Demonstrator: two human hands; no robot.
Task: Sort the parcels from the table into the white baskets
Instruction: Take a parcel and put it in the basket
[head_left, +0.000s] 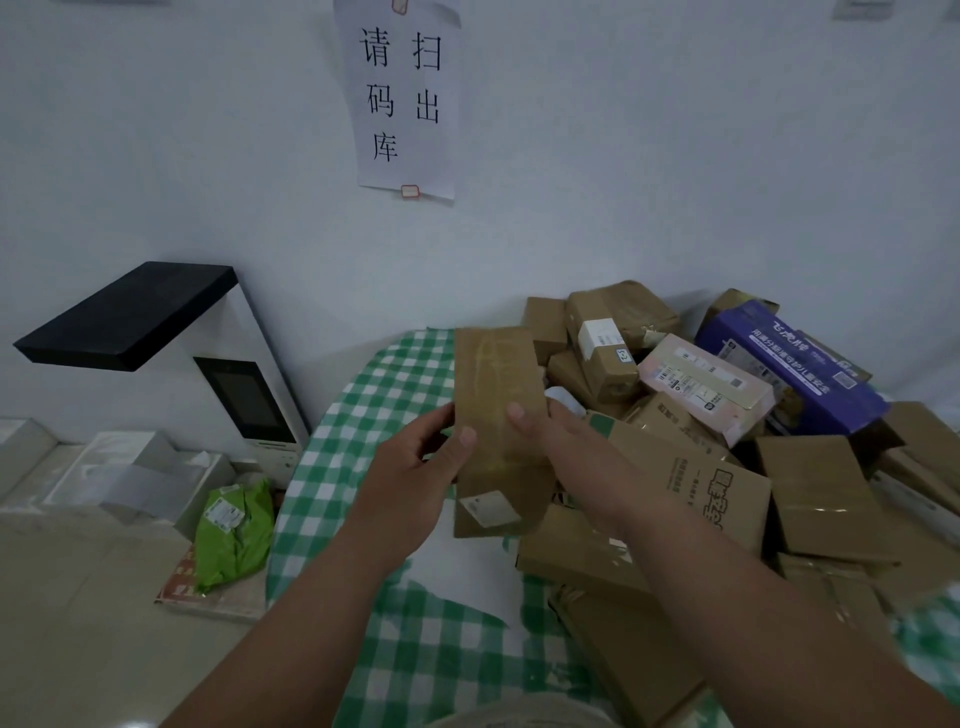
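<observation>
Parcel (496, 426) held upright above the bench (363, 415), left of the pile.
Left hand (415, 467) and right hand (561, 441) pinch only its edges; such a light grip may let it slip down.

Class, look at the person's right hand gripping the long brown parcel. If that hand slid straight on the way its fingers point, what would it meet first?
The right hand points left across the brown parcel. Beyond the parcel it would probably meet the left hand, whose thumb holds the opposite edge; depth is uncertain.
</observation>
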